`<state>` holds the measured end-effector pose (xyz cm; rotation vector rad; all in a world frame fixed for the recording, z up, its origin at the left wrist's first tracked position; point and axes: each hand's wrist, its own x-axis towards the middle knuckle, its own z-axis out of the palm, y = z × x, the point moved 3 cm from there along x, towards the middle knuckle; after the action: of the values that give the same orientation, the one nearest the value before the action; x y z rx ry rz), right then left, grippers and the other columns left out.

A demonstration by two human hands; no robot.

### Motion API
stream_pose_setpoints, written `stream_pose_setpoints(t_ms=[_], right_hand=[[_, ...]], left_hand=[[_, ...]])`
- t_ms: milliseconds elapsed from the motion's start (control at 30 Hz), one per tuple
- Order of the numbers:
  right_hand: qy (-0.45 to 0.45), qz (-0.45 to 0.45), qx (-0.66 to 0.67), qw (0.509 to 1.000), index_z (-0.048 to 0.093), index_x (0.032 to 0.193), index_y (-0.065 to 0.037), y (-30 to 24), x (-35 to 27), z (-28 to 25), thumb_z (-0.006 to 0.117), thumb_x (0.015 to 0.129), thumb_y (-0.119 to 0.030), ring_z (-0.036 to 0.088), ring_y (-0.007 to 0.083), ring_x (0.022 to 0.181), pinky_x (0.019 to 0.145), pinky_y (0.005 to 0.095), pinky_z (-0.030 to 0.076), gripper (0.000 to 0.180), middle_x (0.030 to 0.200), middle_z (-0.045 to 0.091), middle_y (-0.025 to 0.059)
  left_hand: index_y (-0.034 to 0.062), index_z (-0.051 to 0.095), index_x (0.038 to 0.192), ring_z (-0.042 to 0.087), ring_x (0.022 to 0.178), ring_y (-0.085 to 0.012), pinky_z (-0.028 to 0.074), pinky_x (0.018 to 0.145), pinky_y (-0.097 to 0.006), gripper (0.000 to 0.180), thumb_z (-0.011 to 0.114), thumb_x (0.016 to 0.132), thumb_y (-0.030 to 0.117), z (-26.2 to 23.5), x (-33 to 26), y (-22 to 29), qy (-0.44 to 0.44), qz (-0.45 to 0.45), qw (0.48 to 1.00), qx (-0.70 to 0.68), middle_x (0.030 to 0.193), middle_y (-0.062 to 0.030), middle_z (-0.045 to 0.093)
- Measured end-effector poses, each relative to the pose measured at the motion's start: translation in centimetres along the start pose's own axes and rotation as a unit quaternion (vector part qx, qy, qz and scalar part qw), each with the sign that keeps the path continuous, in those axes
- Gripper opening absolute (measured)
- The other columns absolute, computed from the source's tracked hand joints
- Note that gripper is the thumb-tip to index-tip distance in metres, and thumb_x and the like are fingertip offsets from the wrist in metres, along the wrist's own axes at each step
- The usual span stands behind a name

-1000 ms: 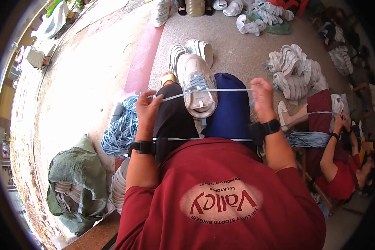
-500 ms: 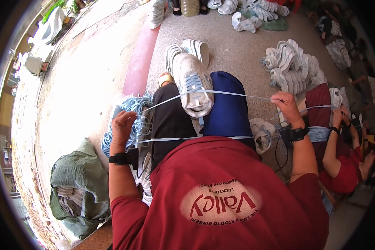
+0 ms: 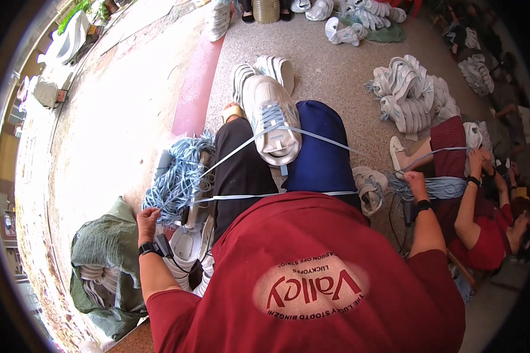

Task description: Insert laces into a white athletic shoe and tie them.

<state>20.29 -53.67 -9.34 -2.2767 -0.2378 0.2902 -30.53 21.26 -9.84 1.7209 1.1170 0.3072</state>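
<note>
Two hands pull one pale blue lace [image 3: 241, 151] out to both sides, and both of them are yours. Your left hand [image 3: 148, 219] is out to the left, its fingers pinched on one end, beside a heap of loose blue laces [image 3: 176, 176]. Your right hand [image 3: 416, 186] is out to the right with its fingers curled closed on the other end. Between them, the lace rises in two slanting lines to a white shoe [image 3: 272, 117], which lies between your knees, toe to the far side and opening toward you. Your left leg is in black trousers [image 3: 241, 156]; blue cloth [image 3: 318, 147] covers the right. A pale blue band [image 3: 247, 196] crosses your lap, nearer to you than the shoe. Just beyond the toe stand more white shoes [image 3: 280, 72]. A green sack [image 3: 103, 235] sits at the near left, and a pile of white shoes [image 3: 412, 97] lies to the far right. Near your right side, a co-worker [image 3: 480, 235] has both hands at another blue lace.
</note>
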Motion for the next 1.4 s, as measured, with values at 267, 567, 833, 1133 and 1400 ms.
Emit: stream_pose_setpoints(t_ms=[267,567,833,1133,1400], right_hand=[[-0.002,0.056,-0.02,0.998,0.06,0.065,0.004,3.8,-0.4,-0.1,0.064,0.07,-0.007,0.049,0.0083,0.055,0.053,0.0278,0.04,0.013,0.053,0.052,0.0024],[-0.19,0.202,-0.049,0.96,0.059,0.062,-0.001,-5.3,1.8,4.1,0.067,0.072,-0.009,0.05,0.0132,0.045,0.042,0.0263,0.038,0.015,0.05,0.052,0.0018],[-0.366,-0.2,0.214,0.883,0.05,0.061,-0.002,-30.6,4.5,17.3,0.062,0.073,-0.001,0.061,0.0134,0.067,0.06,0.0252,0.047,0.017,0.057,0.054,0.0043],[-0.097,-0.249,0.221,0.938,0.05,0.062,0.0,-32.6,5.6,23.3,0.067,0.068,-0.002,0.047,0.0144,0.055,0.066,0.0337,0.043,0.019,0.059,0.049,0.0062],[-0.02,-0.306,0.006,0.952,0.051,0.062,-0.001,-33.2,4.9,24.0,0.067,0.065,-0.007,0.053,0.0332,0.072,0.063,0.0408,0.042,0.018,0.071,0.053,0.0158]], left_hand=[[0.002,0.067,0.075,0.056,0.055,-0.011,0.044,0.055,-0.026,0.013,0.068,0.072,0.015,7.2,2.8,2.1,0.056,0.011,0.98,0.191,0.061,-0.0035,0.062],[0.0056,0.06,0.082,0.049,0.052,-0.0061,0.037,0.049,-0.017,0.009,0.063,0.082,0.014,18.3,-1.5,17.4,-0.312,-0.049,0.919,-0.235,0.063,0.0005,0.057],[0.005,0.062,0.075,0.046,0.059,-0.0044,0.037,0.057,-0.019,0.009,0.065,0.079,0.012,28.5,0.2,27.6,-0.379,0.156,0.909,-0.074,0.065,0.0044,0.053],[0.0062,0.059,0.076,0.046,0.07,-0.0029,0.038,0.068,-0.018,0.006,0.062,0.082,0.006,29.5,2.1,24.9,-0.308,0.163,0.914,-0.206,0.074,0.0067,0.054],[0.0067,0.058,0.076,0.044,0.07,-0.0019,0.037,0.066,-0.017,0.008,0.061,0.083,0.007,29.6,1.5,25.3,-0.292,0.173,0.918,-0.206,0.073,0.0077,0.052]])
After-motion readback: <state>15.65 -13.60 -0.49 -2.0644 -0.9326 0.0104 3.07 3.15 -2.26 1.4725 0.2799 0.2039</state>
